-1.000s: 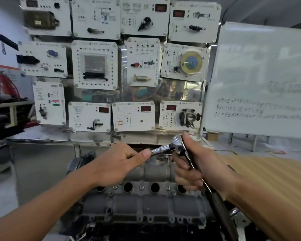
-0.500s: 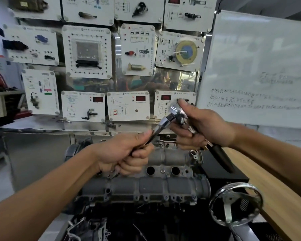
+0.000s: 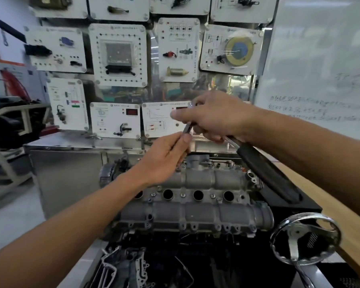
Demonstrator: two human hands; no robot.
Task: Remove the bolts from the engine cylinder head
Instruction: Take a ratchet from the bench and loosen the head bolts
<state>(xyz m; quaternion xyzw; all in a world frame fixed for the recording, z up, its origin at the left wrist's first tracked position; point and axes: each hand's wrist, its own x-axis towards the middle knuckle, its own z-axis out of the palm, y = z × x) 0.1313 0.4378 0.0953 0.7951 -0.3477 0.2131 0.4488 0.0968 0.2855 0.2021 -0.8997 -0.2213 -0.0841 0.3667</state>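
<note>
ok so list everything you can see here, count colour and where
cylinder head: one, grey metal, centre, four open round holes along its top
ratchet wrench: one, chrome with black grip, held above the head
extension bar: one, dark steel, between both hands
handwheel: one, chrome, lower right
training panels: many, white, on the back wall
whiteboard: one, white, right
wooden bench: one, tan, right edge
left hand: pinching the bar
right hand: gripping the wrench

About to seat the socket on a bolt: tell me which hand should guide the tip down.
Left. The left hand already pinches the extension bar just above the cylinder head, nearest the bolts. The right hand grips the ratchet higher up.
</note>
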